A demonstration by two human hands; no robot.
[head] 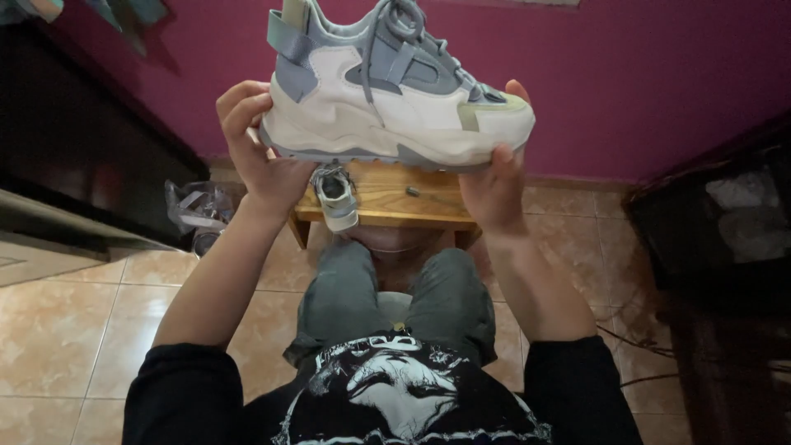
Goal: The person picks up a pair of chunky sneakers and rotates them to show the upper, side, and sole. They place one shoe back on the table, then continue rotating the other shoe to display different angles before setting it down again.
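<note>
Both hands, left and right, grip chunky white-grey sneaker at heel and toe, held sideways.

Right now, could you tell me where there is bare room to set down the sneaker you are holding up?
The wooden stool is bare right of the second sneaker, apart from a small dark object. Both the left hand and right hand hold the sneaker. Open floor tiles lie left. It is crowded by the plastic bag.
</note>
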